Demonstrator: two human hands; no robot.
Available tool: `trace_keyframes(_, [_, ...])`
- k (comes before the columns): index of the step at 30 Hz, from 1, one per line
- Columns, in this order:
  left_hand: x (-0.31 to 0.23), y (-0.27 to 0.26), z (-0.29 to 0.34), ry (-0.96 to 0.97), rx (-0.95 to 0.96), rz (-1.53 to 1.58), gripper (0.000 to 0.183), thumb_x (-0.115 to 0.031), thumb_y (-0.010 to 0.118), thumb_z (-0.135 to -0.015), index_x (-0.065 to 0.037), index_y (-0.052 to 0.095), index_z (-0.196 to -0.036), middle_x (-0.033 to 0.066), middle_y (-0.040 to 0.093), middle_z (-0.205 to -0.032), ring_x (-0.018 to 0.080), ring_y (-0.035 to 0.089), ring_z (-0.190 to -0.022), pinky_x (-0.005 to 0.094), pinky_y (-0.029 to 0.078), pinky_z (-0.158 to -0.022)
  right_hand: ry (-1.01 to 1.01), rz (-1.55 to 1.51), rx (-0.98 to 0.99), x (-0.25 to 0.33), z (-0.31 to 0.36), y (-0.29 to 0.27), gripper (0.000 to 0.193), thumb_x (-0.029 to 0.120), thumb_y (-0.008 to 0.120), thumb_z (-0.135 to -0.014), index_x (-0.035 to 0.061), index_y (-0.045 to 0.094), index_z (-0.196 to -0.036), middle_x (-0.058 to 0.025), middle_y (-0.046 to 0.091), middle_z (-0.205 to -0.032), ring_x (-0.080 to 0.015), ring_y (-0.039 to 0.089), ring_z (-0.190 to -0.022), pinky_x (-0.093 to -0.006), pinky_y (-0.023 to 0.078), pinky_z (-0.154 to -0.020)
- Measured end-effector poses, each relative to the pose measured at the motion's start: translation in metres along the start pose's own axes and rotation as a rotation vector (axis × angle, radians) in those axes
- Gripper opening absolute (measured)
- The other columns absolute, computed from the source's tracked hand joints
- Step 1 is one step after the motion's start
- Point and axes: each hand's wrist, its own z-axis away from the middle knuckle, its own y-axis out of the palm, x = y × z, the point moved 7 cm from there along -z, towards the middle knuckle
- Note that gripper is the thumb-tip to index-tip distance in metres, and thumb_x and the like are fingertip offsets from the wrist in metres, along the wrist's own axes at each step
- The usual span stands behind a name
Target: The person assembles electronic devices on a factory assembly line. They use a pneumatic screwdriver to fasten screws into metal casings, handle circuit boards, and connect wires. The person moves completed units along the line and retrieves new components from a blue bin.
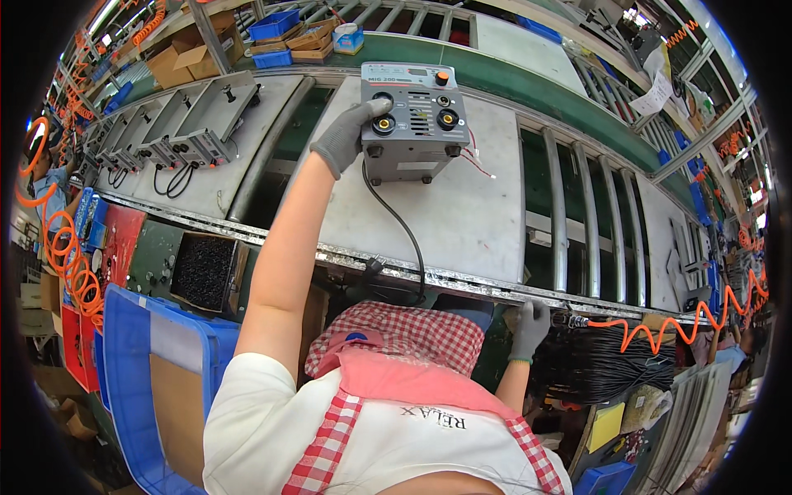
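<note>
A grey welding machine (419, 124) with an orange knob and round brass-centred sockets stands on a white board (462, 223) on the roller line. My left hand (346, 136), in a grey glove, grips its left side, with fingers reaching onto the front by the upper socket. Its black power cable (400, 216) droops over the near rail, and the plug (373, 266) hangs at that edge. Thin red wires (478, 158) stick out on the right. My right hand (530, 332), also gloved, is curled at the near rail beside an air-hose fitting (577, 322); whatever it holds is hidden.
Several partly built grey units (177, 128) stand on the left board. A box of black small parts (206, 271) and a blue bin (157, 379) are at my left. Bare rollers (587, 219), an orange coiled hose (652, 337) and bundled black cables (615, 363) lie right.
</note>
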Motion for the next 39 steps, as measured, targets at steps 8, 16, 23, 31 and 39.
trace_keyframes(8, [0.002,-0.006,-0.014,-0.087,0.124,-0.005,0.034,-0.033,0.057,-0.086,-0.010,0.060,-0.111,0.0035,0.069,-0.087,0.0148,0.067,-0.067,0.0322,0.050,-0.043,0.152,-0.058,-0.094,-0.040,0.026,-0.032,0.010,0.011,0.060,-0.088,0.0022,0.061,-0.094,-0.0024,0.059,-0.075,-0.0067,0.054,-0.064,-0.0200,0.044,-0.055])
trace_keyframes(16, [0.001,-0.013,-0.017,-0.085,0.123,-0.045,0.046,-0.034,0.058,-0.087,-0.004,0.054,-0.121,0.0100,0.065,-0.103,0.0161,0.066,-0.083,0.0299,0.055,-0.060,0.231,-0.035,-0.244,-0.092,0.014,-0.058,0.022,0.011,0.063,-0.087,0.0015,0.057,-0.106,-0.0040,0.060,-0.088,-0.0082,0.056,-0.068,-0.0208,0.044,-0.054])
trace_keyframes(23, [-0.026,-0.082,0.038,0.177,-0.349,-0.442,0.057,-0.040,0.057,-0.090,-0.006,0.047,-0.135,0.0099,0.060,-0.119,0.0217,0.062,-0.101,0.0318,0.050,-0.082,0.039,0.368,-0.454,-0.089,-0.036,-0.102,0.066,0.020,0.077,-0.077,-0.0031,0.046,-0.130,-0.0124,0.055,-0.124,-0.0194,0.057,-0.106,-0.0317,0.048,-0.090])
trace_keyframes(31, [-0.040,-0.210,0.237,-0.594,-1.460,-1.685,0.039,-0.032,0.059,-0.086,-0.018,0.058,-0.121,0.0136,0.058,-0.120,0.0370,0.059,-0.109,0.0475,0.048,-0.088,-0.044,0.241,-0.320,-0.069,-0.056,-0.096,0.047,0.014,0.077,-0.073,-0.0046,0.058,-0.112,-0.0078,0.064,-0.106,-0.0146,0.061,-0.092,-0.0301,0.049,-0.088])
trace_keyframes(39, [0.066,-0.307,0.295,-0.905,-1.491,-1.202,0.038,-0.025,0.048,-0.093,-0.014,0.051,-0.129,0.0168,0.047,-0.134,0.0406,0.054,-0.117,0.0488,0.051,-0.089,-0.125,0.039,-0.229,-0.106,-0.064,-0.100,0.060,0.010,0.076,-0.075,-0.0059,0.050,-0.127,-0.0117,0.061,-0.119,-0.0181,0.060,-0.103,-0.0316,0.046,-0.096])
